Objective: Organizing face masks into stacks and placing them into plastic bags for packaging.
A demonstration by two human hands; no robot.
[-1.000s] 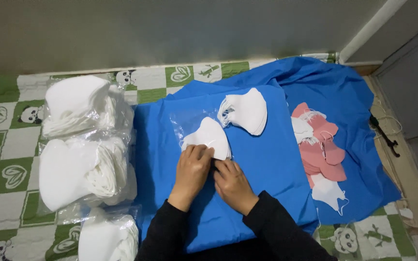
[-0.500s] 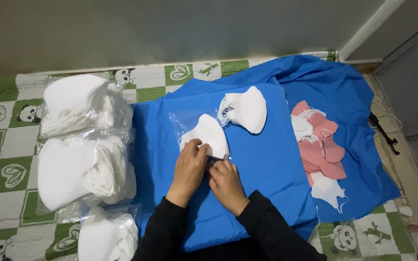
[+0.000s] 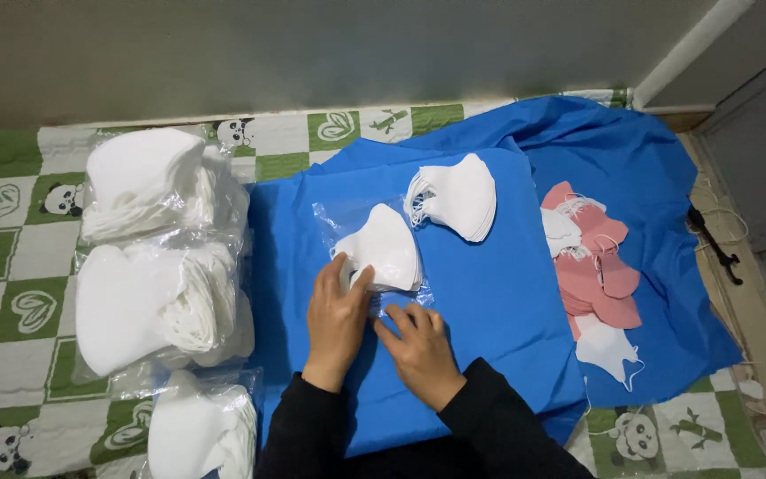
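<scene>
On a blue cloth [image 3: 489, 302] lies a clear plastic bag [image 3: 347, 222] with a small stack of white face masks [image 3: 383, 248] inside it. My left hand [image 3: 337, 319] rests flat on the near end of the bag, thumb against the masks. My right hand [image 3: 418, 346] presses its fingers on the bag's near edge just right of the left hand. A second loose stack of white masks [image 3: 458, 197] sits further back on the cloth, apart from both hands.
Three bagged bundles of white masks [image 3: 152, 257] lie at the left on a green and white checked mat [image 3: 11, 293]. Pink masks [image 3: 600, 270] and a single white mask [image 3: 609, 348] lie at the right. A wall runs along the back.
Both hands have shifted slightly along the bag's near edge; the left hand now lies flatter against the masks and the right hand has spread its fingers on the plastic.
</scene>
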